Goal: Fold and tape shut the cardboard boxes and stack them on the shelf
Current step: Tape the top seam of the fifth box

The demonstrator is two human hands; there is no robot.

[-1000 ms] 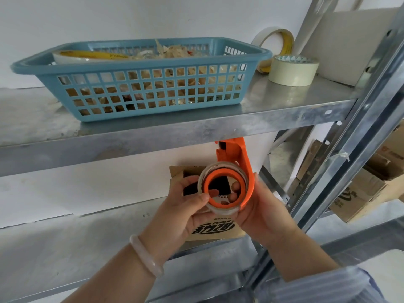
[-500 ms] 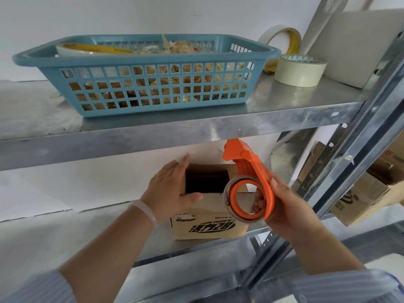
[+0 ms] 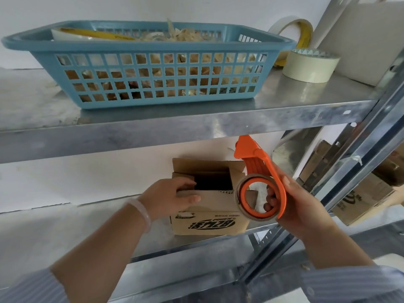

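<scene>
A galvanised steel rack [image 3: 175,276] stands against a plain white wall [image 3: 109,9] in soft, even light. Its upper shelf [image 3: 153,132] and lower shelf [image 3: 65,237] show a dull, mottled sheen, and a perforated upright [image 3: 369,147] slants across the right of the view, where the two shelves end.

One view only. Head camera sitting on my head, looking forward and down into metal shelving [image 3: 196,125] at close range; my forearms [image 3: 105,248] showing along bottom edge; wide lens bowing its edges.
</scene>
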